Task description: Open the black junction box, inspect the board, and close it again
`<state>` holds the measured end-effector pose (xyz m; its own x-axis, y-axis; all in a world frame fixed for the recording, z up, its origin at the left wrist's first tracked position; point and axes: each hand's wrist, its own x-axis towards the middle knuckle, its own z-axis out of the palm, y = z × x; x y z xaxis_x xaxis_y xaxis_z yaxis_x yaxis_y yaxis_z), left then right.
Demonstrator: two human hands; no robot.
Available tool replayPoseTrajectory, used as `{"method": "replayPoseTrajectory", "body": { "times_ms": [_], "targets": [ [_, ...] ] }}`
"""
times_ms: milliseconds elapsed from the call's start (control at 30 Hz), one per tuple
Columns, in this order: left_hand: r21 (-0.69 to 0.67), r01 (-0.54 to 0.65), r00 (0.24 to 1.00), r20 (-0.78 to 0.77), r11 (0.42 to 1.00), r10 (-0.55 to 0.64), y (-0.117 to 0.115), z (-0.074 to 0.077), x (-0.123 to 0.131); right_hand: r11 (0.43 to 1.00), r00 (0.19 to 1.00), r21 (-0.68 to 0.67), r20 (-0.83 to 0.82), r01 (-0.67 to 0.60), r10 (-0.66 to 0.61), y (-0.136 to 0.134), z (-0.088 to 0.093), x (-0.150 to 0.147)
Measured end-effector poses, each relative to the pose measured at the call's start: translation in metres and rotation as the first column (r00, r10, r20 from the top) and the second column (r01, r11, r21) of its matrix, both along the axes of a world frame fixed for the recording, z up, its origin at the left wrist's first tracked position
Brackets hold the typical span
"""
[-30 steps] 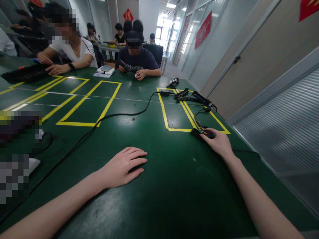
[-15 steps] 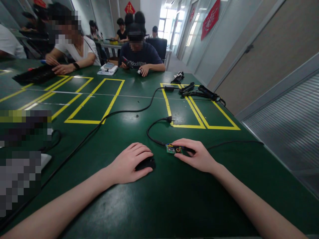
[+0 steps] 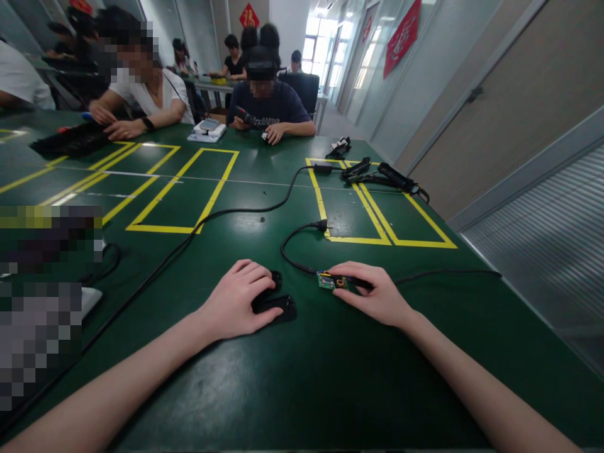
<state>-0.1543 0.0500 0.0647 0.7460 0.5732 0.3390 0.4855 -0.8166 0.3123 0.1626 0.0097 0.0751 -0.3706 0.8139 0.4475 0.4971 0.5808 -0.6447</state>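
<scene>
My left hand [image 3: 240, 299] is curled over two black plastic shell pieces. Its fingers cover most of the upper shell piece [image 3: 277, 277]; the thumb lies on the lower shell piece [image 3: 285, 308]. A dark gap shows between the pieces, and the palm hides their near ends. To the right, my right hand [image 3: 372, 290] pinches a small green circuit board [image 3: 326, 280] between thumb and fingers. A copper-coloured ring and a yellow part show on the board. From its left end a short black cable [image 3: 289, 250] curves up to a plug [image 3: 321, 225].
The green table [image 3: 302, 390] has yellow tape outlines. Black tool-like parts [image 3: 387, 177] lie at the far right. A long black cable [image 3: 174, 247] crosses the left side. Two people sit across the table, one with a black tray [image 3: 70, 139]; a white scale [image 3: 206, 130] stands between them.
My left hand has shifted slightly left and up, and its fingers have spread somewhat. The black part under it now shows as two separate pieces. My right hand has stayed almost still with the circuit board.
</scene>
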Motion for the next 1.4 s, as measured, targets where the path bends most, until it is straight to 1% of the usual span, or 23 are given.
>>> {"method": "replayPoseTrajectory", "body": {
  "times_ms": [100, 167, 233, 367, 433, 500, 567, 633, 667, 767, 833, 900, 967, 1033, 1100, 1167, 1233, 1333, 1400],
  "targets": [
    [-0.036, 0.076, 0.997, 0.031, 0.996, -0.075, 0.0, -0.004, 0.001, 1.0, 1.0, 0.009, -0.003, 0.017, -0.017, -0.001, 0.002, -0.001],
    [-0.034, 0.104, 0.993, 0.052, 0.994, -0.102, 0.0, -0.007, 0.001, 1.0, 1.0, 0.021, -0.012, 0.015, -0.015, -0.001, 0.003, -0.002],
    [-0.015, 0.078, 0.993, 0.086, 0.997, -0.076, 0.0, -0.007, 0.0, 0.999, 1.0, 0.033, -0.022, 0.008, -0.007, -0.001, 0.002, -0.003],
    [-0.002, -0.067, 0.991, 0.12, 0.998, 0.066, 0.0, -0.004, 0.0, 0.999, 0.999, 0.031, -0.04, 0.008, -0.006, -0.001, -0.001, -0.002],
    [-0.004, -0.095, 0.989, 0.115, 0.996, 0.094, 0.0, -0.002, 0.0, 1.0, 0.999, 0.024, -0.053, 0.01, -0.008, -0.001, -0.001, -0.003],
    [0.009, -0.089, 0.987, 0.134, 0.996, 0.087, 0.0, 0.0, 0.001, 1.0, 0.998, 0.021, -0.068, 0.006, -0.004, -0.003, -0.001, -0.007],
    [0.057, -0.073, 0.98, 0.188, 0.996, 0.061, -0.001, 0.002, 0.001, 1.0, 0.996, 0.025, -0.087, -0.014, 0.016, -0.006, -0.001, -0.018],
    [0.135, -0.053, 0.967, 0.255, 0.989, 0.016, -0.002, 0.004, 0.0, 0.997, 0.992, 0.03, -0.102, -0.069, 0.072, -0.01, -0.002, -0.033],
    [0.166, -0.024, 0.963, 0.27, 0.986, -0.022, -0.002, 0.005, -0.001, 0.993, 0.987, 0.032, -0.107, -0.115, 0.118, -0.012, -0.002, -0.042],
    [0.176, 0.132, 0.958, 0.232, 0.975, -0.172, -0.002, 0.008, -0.002, 0.962, 0.953, 0.045, -0.127, -0.27, 0.274, -0.016, -0.003, -0.065],
    [0.149, 0.186, 0.956, 0.199, 0.971, -0.213, -0.001, 0.01, -0.004, 0.95, 0.941, 0.059, -0.129, -0.307, 0.312, -0.013, -0.003, -0.074],
    [0.126, 0.156, 0.967, 0.183, 0.98, -0.177, 0.0, 0.01, -0.006, 0.962, 0.959, 0.053, -0.083, -0.267, 0.27, -0.007, -0.004, -0.075],
    [0.086, 0.093, 0.984, 0.146, 0.992, -0.105, 0.003, 0.01, -0.008, 0.979, 0.981, 0.051, 0.003, -0.195, 0.195, 0.001, -0.008, -0.073],
    [0.034, 0.037, 0.995, 0.089, 0.999, -0.04, 0.005, 0.008, -0.01, 0.987, 0.987, 0.079, 0.09, -0.139, 0.132, 0.008, -0.014, -0.068],
    [-0.002, -0.005, 0.999, 0.034, 1.0, 0.005, 0.008, 0.006, -0.012, 0.984, 0.983, 0.129, 0.155, -0.121, 0.1, 0.013, -0.022, -0.064],
    [-0.025, -0.021, 1.0, -0.007, 0.999, 0.021, 0.01, 0.004, -0.014, 0.98, 0.976, 0.156, 0.199, -0.12, 0.088, 0.014, -0.028, -0.061],
    [-0.051, -0.01, 0.999, -0.045, 0.999, 0.007, 0.012, 0.003, -0.015, 0.979, 0.971, 0.157, 0.222, -0.127, 0.09, 0.014, -0.032, -0.058],
    [-0.083, -0.005, 0.996, -0.094, 0.997, -0.003, 0.013, 0.001, -0.015, 0.981, 0.964, 0.14, 0.246, -0.137, 0.1, 0.013, -0.032, -0.057],
    [-0.09, -0.031, 0.994, -0.112, 0.996, 0.021, 0.014, 0.001, -0.015, 0.982, 0.957, 0.128, 0.271, -0.138, 0.099, 0.012, -0.03, -0.057]
  ]
}}
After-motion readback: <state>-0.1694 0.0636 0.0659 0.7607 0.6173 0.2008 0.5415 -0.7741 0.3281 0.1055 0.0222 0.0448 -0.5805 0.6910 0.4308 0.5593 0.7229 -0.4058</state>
